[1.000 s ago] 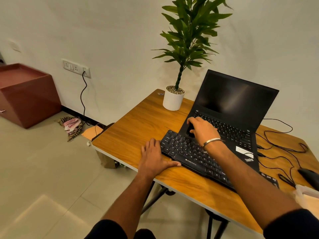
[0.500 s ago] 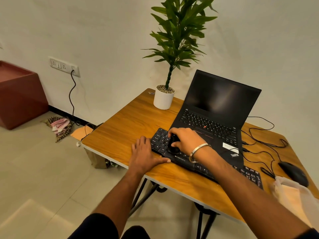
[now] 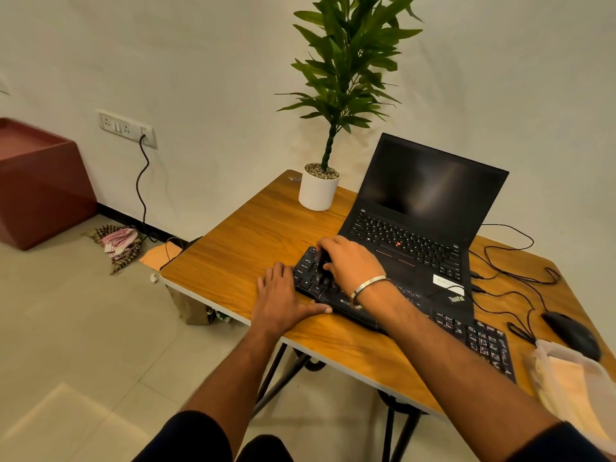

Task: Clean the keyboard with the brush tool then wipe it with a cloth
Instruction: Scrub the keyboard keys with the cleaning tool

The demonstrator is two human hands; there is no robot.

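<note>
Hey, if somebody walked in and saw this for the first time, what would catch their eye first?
Probably the two hands at the left end of the black keyboard: the right hand closed on a dark brush tool over the keys, the left hand flat on the wooden table beside it. Behind them stand an open ThinkPad laptop and a tall potted plant.

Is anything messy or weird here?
Yes. A checked cloth lies crumpled on the floor by the wall, near some brown paper. The keyboard sits crooked, partly on top of the open laptop. Cables tangle loosely on the table beside the mouse.
</note>
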